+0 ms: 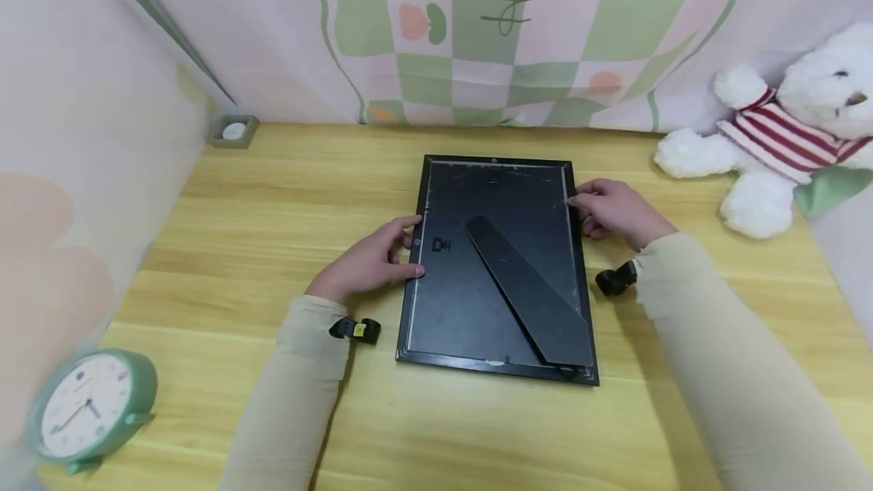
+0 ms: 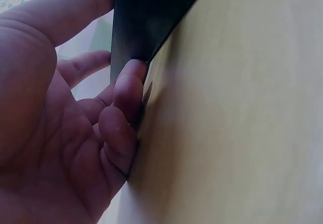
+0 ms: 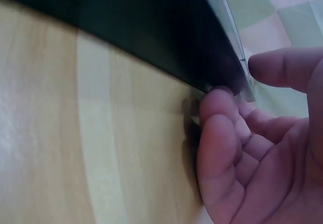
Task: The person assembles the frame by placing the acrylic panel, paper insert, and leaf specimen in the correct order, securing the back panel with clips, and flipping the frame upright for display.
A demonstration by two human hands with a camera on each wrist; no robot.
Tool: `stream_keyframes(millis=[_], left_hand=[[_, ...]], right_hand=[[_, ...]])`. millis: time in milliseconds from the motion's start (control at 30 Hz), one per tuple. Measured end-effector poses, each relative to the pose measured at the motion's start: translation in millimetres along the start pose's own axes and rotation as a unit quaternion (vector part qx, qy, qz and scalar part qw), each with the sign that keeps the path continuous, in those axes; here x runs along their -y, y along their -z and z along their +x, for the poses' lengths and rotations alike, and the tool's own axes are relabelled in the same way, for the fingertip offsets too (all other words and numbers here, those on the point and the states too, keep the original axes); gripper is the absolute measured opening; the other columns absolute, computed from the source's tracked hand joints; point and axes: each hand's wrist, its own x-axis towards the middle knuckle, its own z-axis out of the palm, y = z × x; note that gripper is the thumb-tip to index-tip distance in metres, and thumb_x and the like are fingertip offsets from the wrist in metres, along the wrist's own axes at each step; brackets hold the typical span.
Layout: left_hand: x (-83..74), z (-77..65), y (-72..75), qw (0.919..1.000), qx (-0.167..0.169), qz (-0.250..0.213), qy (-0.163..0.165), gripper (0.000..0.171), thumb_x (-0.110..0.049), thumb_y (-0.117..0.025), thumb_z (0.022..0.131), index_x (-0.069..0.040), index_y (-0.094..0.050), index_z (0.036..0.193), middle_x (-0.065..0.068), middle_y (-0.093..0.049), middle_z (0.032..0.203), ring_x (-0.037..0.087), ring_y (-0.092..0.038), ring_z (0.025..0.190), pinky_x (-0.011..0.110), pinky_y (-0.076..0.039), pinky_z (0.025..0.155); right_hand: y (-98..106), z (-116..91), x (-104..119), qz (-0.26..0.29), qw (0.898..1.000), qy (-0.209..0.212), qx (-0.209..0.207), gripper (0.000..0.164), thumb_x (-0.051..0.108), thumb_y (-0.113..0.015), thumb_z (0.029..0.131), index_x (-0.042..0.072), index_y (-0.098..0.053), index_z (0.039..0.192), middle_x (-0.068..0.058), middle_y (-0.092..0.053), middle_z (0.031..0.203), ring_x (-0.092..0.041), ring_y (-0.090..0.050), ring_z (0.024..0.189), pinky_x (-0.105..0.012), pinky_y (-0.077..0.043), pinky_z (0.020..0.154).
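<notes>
A black picture frame lies back side up on the wooden table, its stand leg slanting across the backing toward the lower right corner. My left hand grips the left edge, thumb on top; in the left wrist view its other fingers curl in at the frame's side. At the upper right edge, my right hand holds the frame between thumb and fingers. The right wrist view shows curled fingertips low against the dark frame side, close over the table.
A green alarm clock stands at the front left. In the back left corner sits a small grey-green tray with a white round thing. A white teddy bear in a striped shirt leans at the back right. Checked cloth hangs behind the table.
</notes>
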Motion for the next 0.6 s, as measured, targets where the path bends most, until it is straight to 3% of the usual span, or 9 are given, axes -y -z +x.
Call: stream_keyframes(millis=[367,600], left_hand=[[0.3,0.7,-1.2,1.0,-0.004,0.007,-0.004,0.085,-0.035,-0.077,0.09,-0.024,-0.027,0.158,0.003,-0.053,0.125,0.021,-0.054,0.089,0.036,-0.047,0.076],[1.8,-0.8,-0.8,0.9999,-0.002,0.01,-0.01,0.083,-0.033,-0.075,0.092,-0.022,-0.027,0.159,0.005,-0.053,0.127,0.02,-0.054,0.09,0.035,-0.048,0.077]], right_hand=[[2.1,-2.4,-0.3,-0.017,1.0,-0.014,-0.011,0.067,0.039,-0.057,0.101,-0.005,-0.037,0.148,-0.009,-0.06,0.097,-0.016,-0.062,0.077,-0.031,-0.056,0.067],[-14.2,-21.5,0.8,-0.077,0.996,0.024,-0.025,0.078,0.047,-0.052,0.102,-0.009,-0.029,0.152,-0.027,-0.052,0.132,-0.028,-0.059,0.099,-0.037,-0.053,0.082]])
